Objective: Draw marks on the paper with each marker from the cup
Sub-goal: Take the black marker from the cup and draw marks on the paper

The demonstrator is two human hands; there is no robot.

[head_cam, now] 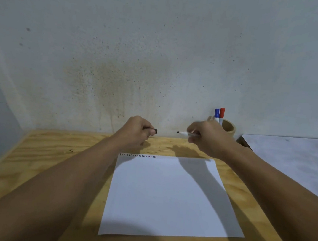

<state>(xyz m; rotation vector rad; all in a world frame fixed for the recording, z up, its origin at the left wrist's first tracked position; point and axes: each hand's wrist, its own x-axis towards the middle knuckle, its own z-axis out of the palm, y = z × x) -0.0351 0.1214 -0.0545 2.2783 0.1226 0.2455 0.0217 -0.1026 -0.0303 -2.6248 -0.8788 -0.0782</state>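
Note:
A white sheet of paper (166,196) lies on the wooden table (57,159), with a short row of small dark marks (137,155) along its far left edge. Above the paper's far edge, my right hand (207,138) holds an uncapped black marker (184,133), tip pointing left. My left hand (137,131) is closed on the black cap (154,131), a little apart from the tip. A brown cup (229,128) stands by the wall behind my right hand, with a blue marker (216,114) and a red marker (222,113) upright in it.
A stained white wall (160,52) rises right behind the table's far edge. A second, pale-topped table (294,158) adjoins on the right, just past the cup. Wood shows to the left of the paper.

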